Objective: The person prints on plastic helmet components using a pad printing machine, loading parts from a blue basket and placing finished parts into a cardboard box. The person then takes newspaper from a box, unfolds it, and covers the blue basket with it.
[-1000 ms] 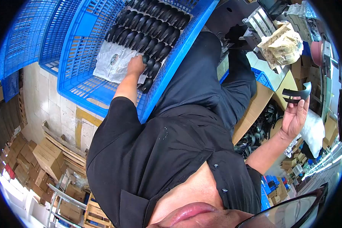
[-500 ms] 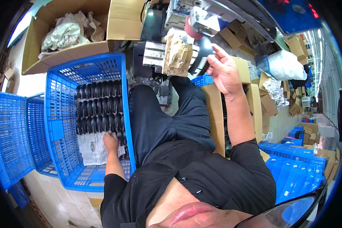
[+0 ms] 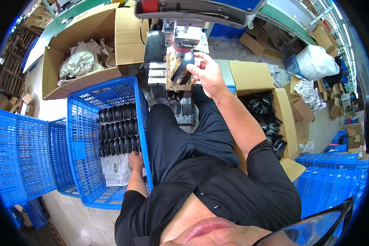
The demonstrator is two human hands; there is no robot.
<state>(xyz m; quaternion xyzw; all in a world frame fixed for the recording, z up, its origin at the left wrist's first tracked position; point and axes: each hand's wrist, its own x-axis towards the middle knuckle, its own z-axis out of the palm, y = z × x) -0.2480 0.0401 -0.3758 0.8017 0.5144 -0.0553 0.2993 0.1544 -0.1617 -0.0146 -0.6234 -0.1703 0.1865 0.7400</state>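
Note:
On the right, my right hand (image 3: 209,76) pinches a glossy black curved part (image 3: 184,67) between thumb and fingers. That part lies against a worn brown block (image 3: 171,67), just below the reddish round pad (image 3: 180,44) of a machine. My left hand (image 3: 136,160) reaches into a blue plastic basket (image 3: 76,151). It rests at the right end of the lowest row of black curved pieces (image 3: 118,128), beside a white sheet (image 3: 117,170). The fingers of my left hand are small and partly hidden, so their grip is unclear.
An open carton (image 3: 53,78) with crumpled paper stands at the upper left. Another carton (image 3: 285,123) at the right holds a heap of black parts. More blue baskets (image 3: 28,156) are at the left edge. A machine head (image 3: 201,12) hangs over the block.
The view has turned. My right hand has brought the black part from out at the side to the block under the pad. My left hand remains in the basket.

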